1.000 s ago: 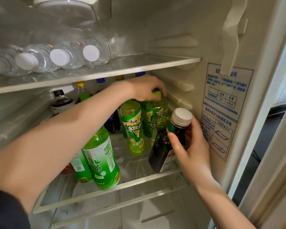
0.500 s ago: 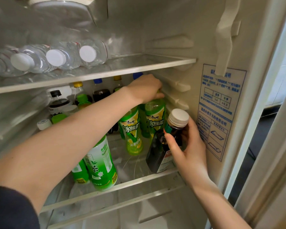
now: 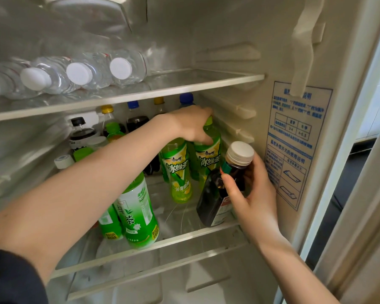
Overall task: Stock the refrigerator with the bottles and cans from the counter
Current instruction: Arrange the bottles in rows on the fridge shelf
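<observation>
Left hand (image 3: 191, 125) fingers curled over the cap end of green tea bottle (image 3: 208, 154), frame centre, deep on middle shelf (image 3: 184, 238). Right hand (image 3: 252, 194) fingers clamped round neck of dark bottle (image 3: 213, 198), centre right, tilted, base near shelf front. Best: seat the green one upright first, then straighten the dark bottle before release; crowded row tips easily.

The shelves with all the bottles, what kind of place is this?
Inside an open refrigerator, probably a home one: glass shelves, water bottles lying on the upper one, green tea bottles standing below, and a blue-printed sticker on its wall.
</observation>
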`<act>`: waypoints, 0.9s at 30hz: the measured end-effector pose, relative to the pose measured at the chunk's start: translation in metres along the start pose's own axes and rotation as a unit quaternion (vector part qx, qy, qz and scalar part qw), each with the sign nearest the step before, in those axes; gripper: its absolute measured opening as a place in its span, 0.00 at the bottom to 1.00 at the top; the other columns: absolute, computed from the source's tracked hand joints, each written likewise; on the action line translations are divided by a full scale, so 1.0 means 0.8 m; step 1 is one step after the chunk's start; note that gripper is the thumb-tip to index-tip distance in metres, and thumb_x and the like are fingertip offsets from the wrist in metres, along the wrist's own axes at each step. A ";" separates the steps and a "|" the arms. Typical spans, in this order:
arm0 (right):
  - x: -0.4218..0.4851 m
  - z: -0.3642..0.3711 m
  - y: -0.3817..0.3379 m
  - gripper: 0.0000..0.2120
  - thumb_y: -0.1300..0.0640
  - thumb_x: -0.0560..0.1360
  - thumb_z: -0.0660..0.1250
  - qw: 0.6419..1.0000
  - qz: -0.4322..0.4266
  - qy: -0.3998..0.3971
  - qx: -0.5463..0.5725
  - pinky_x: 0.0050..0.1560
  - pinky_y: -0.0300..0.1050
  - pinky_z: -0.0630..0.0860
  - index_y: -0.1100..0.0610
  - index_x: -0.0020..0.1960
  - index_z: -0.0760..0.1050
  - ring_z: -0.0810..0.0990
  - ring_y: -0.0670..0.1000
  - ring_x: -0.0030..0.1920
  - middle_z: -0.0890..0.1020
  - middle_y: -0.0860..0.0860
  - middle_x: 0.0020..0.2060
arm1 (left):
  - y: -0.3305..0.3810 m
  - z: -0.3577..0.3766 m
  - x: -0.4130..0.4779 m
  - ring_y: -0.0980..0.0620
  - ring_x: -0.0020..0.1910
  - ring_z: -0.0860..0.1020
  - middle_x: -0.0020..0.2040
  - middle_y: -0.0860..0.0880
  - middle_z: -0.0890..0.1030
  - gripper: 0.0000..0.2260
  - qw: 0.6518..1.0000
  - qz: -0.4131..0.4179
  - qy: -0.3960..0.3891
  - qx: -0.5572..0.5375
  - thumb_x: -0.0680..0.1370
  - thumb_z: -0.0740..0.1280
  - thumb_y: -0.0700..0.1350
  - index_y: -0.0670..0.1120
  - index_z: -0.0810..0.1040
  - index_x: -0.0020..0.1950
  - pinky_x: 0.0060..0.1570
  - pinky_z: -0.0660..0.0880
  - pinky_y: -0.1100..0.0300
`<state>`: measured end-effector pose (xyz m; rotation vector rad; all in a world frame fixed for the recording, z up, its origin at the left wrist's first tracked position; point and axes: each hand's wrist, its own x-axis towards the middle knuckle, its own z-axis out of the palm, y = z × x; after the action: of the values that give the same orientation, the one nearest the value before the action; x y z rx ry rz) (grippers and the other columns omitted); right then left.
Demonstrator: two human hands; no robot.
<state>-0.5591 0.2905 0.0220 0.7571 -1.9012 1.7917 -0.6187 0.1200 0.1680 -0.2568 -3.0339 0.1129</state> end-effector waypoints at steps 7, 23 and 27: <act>-0.001 0.002 0.000 0.26 0.45 0.71 0.67 1.000 0.010 -0.003 0.000 0.66 0.50 0.71 0.36 0.66 0.64 0.72 0.39 0.64 0.74 0.36 0.62 | 0.007 0.004 0.001 0.45 0.49 0.76 0.52 0.45 0.76 0.25 0.998 -0.037 0.013 0.055 0.73 0.68 0.57 0.42 0.69 0.63 0.45 0.76 0.52; 0.000 0.002 -0.002 0.24 0.45 0.71 0.67 1.000 0.006 -0.004 -0.004 0.64 0.41 0.71 0.32 0.64 0.64 0.72 0.36 0.62 0.75 0.34 0.60 | 0.005 0.008 -0.010 0.43 0.58 0.74 0.63 0.43 0.72 0.32 0.997 -0.056 0.044 0.037 0.73 0.68 0.58 0.44 0.64 0.71 0.55 0.75 0.49; 0.001 0.003 0.000 0.25 0.44 0.71 0.67 1.000 0.010 -0.004 -0.010 0.64 0.44 0.71 0.37 0.66 0.65 0.72 0.37 0.63 0.75 0.34 0.60 | -0.001 0.003 -0.028 0.43 0.67 0.67 0.71 0.44 0.67 0.35 0.991 -0.060 0.117 0.012 0.73 0.64 0.64 0.49 0.59 0.75 0.61 0.70 0.50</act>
<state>-0.5596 0.2885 0.0220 0.7409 -1.9355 1.7823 -0.5972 0.1150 0.1635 -0.0791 -2.8031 0.1023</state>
